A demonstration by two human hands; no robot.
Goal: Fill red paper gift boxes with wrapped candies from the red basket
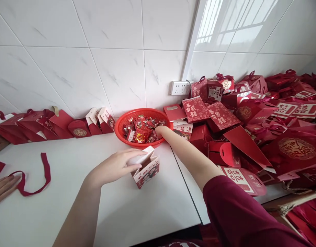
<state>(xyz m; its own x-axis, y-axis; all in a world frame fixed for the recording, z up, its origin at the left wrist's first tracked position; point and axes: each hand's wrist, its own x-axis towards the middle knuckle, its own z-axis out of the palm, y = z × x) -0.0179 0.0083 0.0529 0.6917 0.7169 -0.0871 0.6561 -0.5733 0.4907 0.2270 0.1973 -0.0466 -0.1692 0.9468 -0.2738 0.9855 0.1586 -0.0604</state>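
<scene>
grey-veined white wall tiles (pixel 116 75) carry a bright window reflection (pixel 232 25).

Single head cam, facing forward and down at the table (pixel 116 212), close range; basket (pixel 120 125) near centre, tiled wall (pixel 116 75) up top.

Right hand (pixel 160 131) dipped into basket (pixel 118 132), fingers hidden; can't tell from here whether they grip anything. Print on sweets (pixel 142 134) too small to read. Small box (pixel 149 172): inside too shadowed. Left, co-worker's hand (pixel 3 189) cut off by edge; near right, carton (pixel 285 208) likewise.
</scene>
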